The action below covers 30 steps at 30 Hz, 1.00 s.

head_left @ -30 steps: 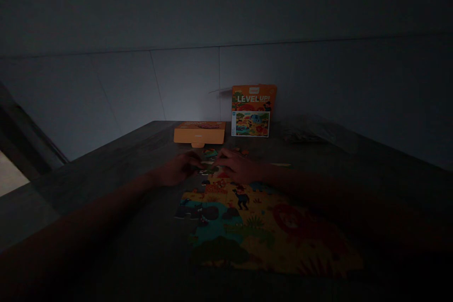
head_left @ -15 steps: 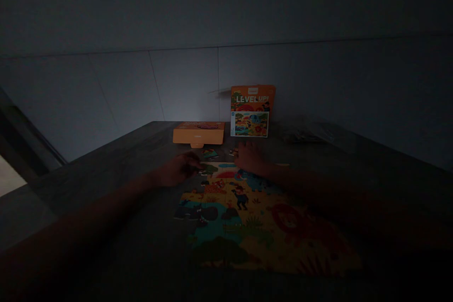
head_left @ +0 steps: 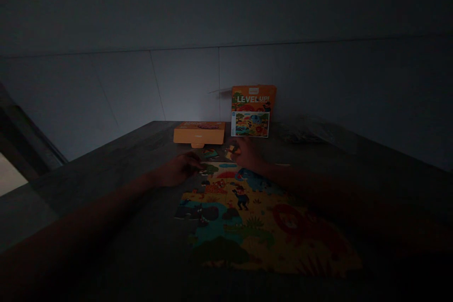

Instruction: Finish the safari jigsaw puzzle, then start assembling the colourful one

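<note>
A jigsaw puzzle with a safari picture lies largely joined on the table, its left edge stepped where pieces end. At its upper left corner is my left hand, fingers curled down beside the tree piece; what they hold, if anything, is too dark to make out. Beyond the puzzle's far edge, my right hand pinches a small yellowish puzzle piece between thumb and fingers. Between the hands lies a loose green-and-blue puzzle piece.
An orange box lies behind the loose piece. Against the wall stands an orange "LEVEL UP!" box, with a picture card leaning on it. Clear plastic wrapping sits at the back right of the grey table. The scene is very dim.
My right hand has drawn the yellowish piece slightly towards the left and lifted or turned it, so more of it shows. My left hand has barely moved.
</note>
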### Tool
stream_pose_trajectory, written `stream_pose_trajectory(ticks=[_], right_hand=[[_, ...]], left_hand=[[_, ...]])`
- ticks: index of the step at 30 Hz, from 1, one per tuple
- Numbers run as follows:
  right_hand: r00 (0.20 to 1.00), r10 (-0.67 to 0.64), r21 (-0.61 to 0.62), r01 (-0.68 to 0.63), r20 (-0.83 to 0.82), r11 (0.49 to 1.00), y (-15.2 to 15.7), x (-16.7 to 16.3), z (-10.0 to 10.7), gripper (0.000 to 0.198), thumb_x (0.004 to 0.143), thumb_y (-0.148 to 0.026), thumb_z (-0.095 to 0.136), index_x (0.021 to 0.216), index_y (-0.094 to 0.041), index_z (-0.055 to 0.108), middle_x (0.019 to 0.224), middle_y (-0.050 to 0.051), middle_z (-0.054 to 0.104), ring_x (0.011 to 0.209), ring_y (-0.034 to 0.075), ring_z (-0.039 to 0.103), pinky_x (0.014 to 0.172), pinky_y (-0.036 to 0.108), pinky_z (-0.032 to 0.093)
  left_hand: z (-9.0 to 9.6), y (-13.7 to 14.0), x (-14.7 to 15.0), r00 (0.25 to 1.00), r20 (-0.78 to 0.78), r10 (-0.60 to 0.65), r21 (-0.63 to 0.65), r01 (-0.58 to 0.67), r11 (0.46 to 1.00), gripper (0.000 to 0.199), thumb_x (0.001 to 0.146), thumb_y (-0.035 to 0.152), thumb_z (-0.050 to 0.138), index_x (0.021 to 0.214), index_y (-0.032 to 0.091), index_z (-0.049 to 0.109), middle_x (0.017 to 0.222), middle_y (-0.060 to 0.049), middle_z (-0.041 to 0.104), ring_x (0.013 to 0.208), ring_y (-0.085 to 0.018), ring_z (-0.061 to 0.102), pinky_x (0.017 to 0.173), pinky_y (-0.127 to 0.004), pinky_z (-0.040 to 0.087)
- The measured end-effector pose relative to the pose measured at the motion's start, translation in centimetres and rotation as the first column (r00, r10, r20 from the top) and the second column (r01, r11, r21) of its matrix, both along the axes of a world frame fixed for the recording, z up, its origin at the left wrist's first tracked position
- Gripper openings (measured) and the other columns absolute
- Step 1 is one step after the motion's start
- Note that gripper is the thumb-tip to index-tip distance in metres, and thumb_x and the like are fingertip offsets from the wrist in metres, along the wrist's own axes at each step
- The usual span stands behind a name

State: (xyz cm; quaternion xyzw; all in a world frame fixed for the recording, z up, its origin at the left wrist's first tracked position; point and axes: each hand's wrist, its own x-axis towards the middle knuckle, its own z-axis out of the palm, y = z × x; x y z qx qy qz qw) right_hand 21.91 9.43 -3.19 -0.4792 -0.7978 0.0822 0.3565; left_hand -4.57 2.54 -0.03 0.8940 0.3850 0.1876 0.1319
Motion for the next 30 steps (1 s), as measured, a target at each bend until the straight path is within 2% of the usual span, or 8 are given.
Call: stream_pose_trajectory(ticks=[4,8,11,15,19,24,27,30], right_hand=[[0.971,0.172,0.127,-0.152,-0.167,0.980,-0.3,-0.2,0.3,0.041,0.070,-0.003,0.057,0.109,-0.017,0.062,0.105,0.008,0.054,0.089,0.017,0.057,0.083,0.032,0.049],[0.863,0.396,0.144,-0.369,-0.315,0.918,-0.6,-0.5,0.3,0.034,0.078,-0.013,0.058,0.112,-0.016,0.061,0.092,0.004,0.061,0.081,0.015,0.060,0.076,0.029,0.051],[0.802,0.476,0.109,-0.471,-0.360,0.876,-0.8,-0.8,0.0,0.033,0.081,-0.023,0.062,0.112,-0.016,0.063,0.091,0.004,0.066,0.084,0.016,0.063,0.076,0.028,0.052],[0.790,0.543,0.140,-0.526,-0.286,0.839,-1.5,-0.8,0.1,0.023,0.083,-0.030,0.065,0.100,-0.017,0.070,0.095,0.005,0.071,0.083,0.016,0.066,0.077,0.028,0.052],[0.809,0.581,0.185,-0.560,-0.086,0.808,-2.3,-0.7,0.7,0.022,0.088,-0.032,0.059,0.101,-0.017,0.070,0.089,0.006,0.073,0.078,0.016,0.066,0.074,0.027,0.050],[0.811,0.584,0.218,-0.573,0.015,0.790,-2.6,-0.5,1.0,0.034,0.090,-0.027,0.051,0.120,-0.015,0.062,0.102,0.009,0.071,0.075,0.015,0.062,0.070,0.027,0.048],[0.810,0.587,0.208,-0.576,0.013,0.790,-2.4,-0.5,0.8,0.033,0.090,-0.029,0.053,0.118,-0.015,0.063,0.101,0.009,0.070,0.078,0.016,0.062,0.072,0.027,0.048],[0.811,0.584,0.208,-0.575,0.017,0.791,-2.3,-0.5,0.7,0.031,0.089,-0.035,0.058,0.112,-0.014,0.065,0.095,0.009,0.069,0.077,0.015,0.061,0.072,0.027,0.048]], left_hand=[[0.0,0.1,-0.1,0.999,-0.034,0.006,0.013,-0.006,1.000,0.028,0.085,0.016,0.051,0.102,0.018,0.073,0.114,-0.011,0.063,0.103,-0.022,0.062,0.092,-0.038,0.051],[-0.1,-0.1,0.4,0.997,-0.026,0.076,0.042,-0.075,0.996,0.026,0.084,0.020,0.055,0.101,0.019,0.073,0.113,-0.010,0.064,0.103,-0.024,0.061,0.090,-0.038,0.050],[-0.3,-0.7,1.5,0.980,0.076,0.182,-0.032,-0.180,0.983,0.031,0.082,0.030,0.060,0.109,0.018,0.068,0.107,-0.010,0.068,0.088,-0.021,0.063,0.078,-0.034,0.052],[-0.4,-1.4,3.2,0.953,0.219,0.209,-0.173,-0.173,0.970,0.025,0.082,0.033,0.059,0.096,0.015,0.067,0.087,-0.006,0.069,0.075,-0.017,0.062,0.066,-0.027,0.049],[-0.2,-1.5,3.7,0.939,0.271,0.212,-0.184,-0.166,0.969,0.024,0.084,0.036,0.056,0.074,0.015,0.064,0.072,-0.002,0.063,0.067,-0.014,0.057,0.059,-0.024,0.043],[0.1,-1.2,3.1,0.848,0.452,0.276,-0.249,-0.177,0.952,0.029,0.081,0.041,0.060,0.091,0.014,0.063,0.076,-0.003,0.065,0.069,-0.015,0.059,0.061,-0.025,0.045],[0.3,-1.2,2.9,0.822,0.496,0.279,-0.295,-0.143,0.945,0.039,0.080,0.042,0.062,0.106,0.013,0.062,0.080,-0.004,0.067,0.071,-0.017,0.061,0.062,-0.027,0.046],[0.4,-1.1,2.9,0.803,0.519,0.292,-0.270,-0.170,0.948,0.039,0.078,0.041,0.064,0.105,0.014,0.061,0.083,-0.006,0.069,0.076,-0.018,0.063,0.067,-0.029,0.048]])
